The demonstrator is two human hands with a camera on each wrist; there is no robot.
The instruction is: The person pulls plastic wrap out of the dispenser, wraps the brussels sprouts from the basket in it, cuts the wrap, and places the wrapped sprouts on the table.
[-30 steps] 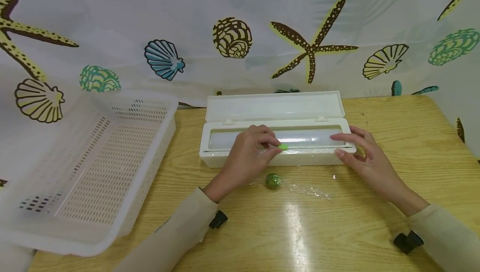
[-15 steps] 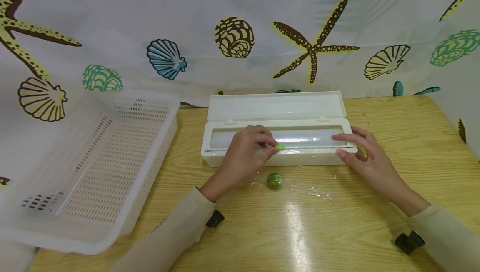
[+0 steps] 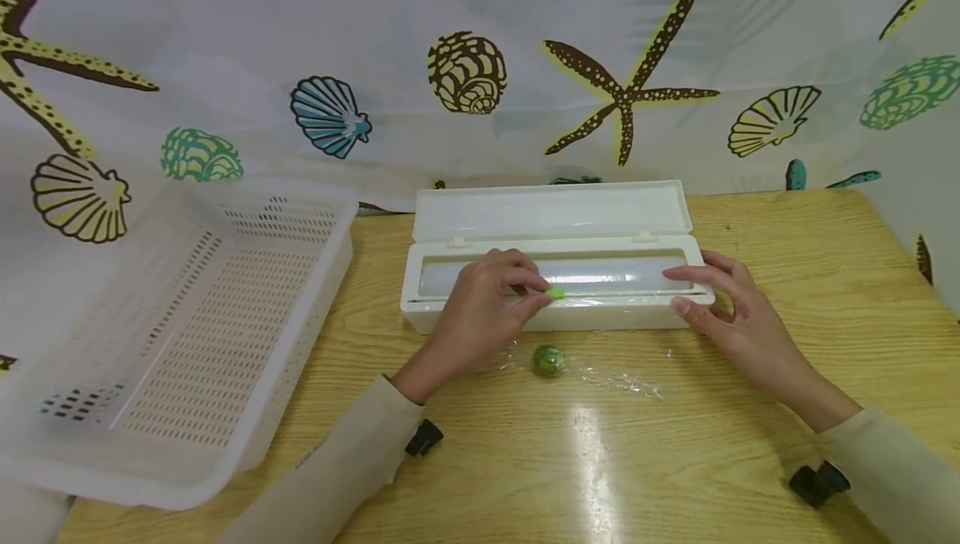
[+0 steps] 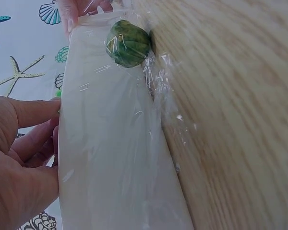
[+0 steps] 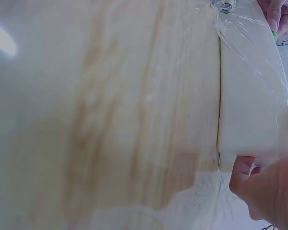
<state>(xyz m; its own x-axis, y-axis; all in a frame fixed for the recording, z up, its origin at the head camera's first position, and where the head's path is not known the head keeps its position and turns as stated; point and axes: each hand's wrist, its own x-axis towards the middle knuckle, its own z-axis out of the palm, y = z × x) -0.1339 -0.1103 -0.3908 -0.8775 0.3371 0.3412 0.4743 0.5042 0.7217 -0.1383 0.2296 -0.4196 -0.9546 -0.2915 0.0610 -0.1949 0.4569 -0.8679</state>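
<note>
A white cling film dispenser (image 3: 468, 321) lies on the table with its lid (image 3: 551, 211) raised behind it and a roll of film (image 3: 607, 271) inside. My left hand (image 3: 480, 302) pinches the small green slide cutter (image 3: 555, 293) on the front edge, thumb and fingertips together. The right hand (image 3: 738, 323) holds the dispenser's right end, its thumb at the front corner. In the head view, a small round green fruit or vegetable (image 3: 548, 361) sits just in front, with clear film (image 4: 170, 91) crumpled around it. Film also hangs down the dispenser's front in the left wrist view.
To the left stands a large white perforated plastic basket (image 3: 251, 411). A wooden table (image 3: 517, 477) bears everything, and behind it hangs a white cloth (image 3: 405, 44) printed with shells and starfish.
My left hand has slid the green cutter a short way left along the dispenser's front edge. The right hand keeps its place at the right end.
</note>
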